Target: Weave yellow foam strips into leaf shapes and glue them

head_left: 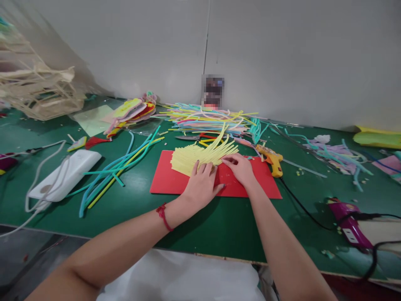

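Note:
Yellow pipe cleaners (188,155), laid side by side in a fan, cover the left part of a red board (169,184). Their loose ends spread up and to the right. My left hand (202,184) lies on the lower edge of the fan, fingers flat and thumb apart on the red board. At the fan's right edge, my right hand (239,167) has its thumb and fingertips together around a yellow strand; the exact grip is partly hidden. Just right of the board rests a yellow hot glue gun (273,161). Behind the fan lie scissors (189,137).
Mixed-colour pipe cleaners (206,119) are piled at the back. Blue and yellow ones (119,167) lie left, beside a white power strip (65,175). A purple power socket (351,225) with black cables sits at right. A frame-like basket (40,88) stands far left.

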The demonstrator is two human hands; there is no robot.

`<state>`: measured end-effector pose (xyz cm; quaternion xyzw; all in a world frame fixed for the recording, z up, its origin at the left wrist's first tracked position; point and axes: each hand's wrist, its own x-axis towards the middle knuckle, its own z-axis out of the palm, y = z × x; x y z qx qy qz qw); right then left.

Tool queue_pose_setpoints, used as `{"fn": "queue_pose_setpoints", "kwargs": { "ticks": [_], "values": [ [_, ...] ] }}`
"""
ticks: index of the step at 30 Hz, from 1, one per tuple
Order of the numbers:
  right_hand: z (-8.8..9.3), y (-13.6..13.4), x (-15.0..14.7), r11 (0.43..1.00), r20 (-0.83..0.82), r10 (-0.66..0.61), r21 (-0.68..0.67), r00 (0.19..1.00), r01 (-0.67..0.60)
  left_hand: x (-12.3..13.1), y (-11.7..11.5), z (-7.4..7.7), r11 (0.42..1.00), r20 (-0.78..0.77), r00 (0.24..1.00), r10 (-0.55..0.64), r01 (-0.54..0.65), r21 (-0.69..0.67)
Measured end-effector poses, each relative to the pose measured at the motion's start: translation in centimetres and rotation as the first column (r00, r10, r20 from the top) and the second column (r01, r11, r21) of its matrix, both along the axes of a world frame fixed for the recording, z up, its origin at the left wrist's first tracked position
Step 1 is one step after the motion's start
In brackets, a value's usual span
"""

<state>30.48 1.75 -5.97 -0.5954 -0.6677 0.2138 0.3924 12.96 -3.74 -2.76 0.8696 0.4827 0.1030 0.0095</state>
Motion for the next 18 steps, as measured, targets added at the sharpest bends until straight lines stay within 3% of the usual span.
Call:
{"fn": "queue_pose_setpoints", "kwargs": {
  "ticks": [18],
  "values": [
    [0.43, -0.1, -0.13, 1.0, 0.034, -0.003, -0.001, 0.999, 0.003, 0.16, -0.05, -0.28, 0.999, 0.018, 0.999, 0.041, -0.041, -0.011]
  ]
}}
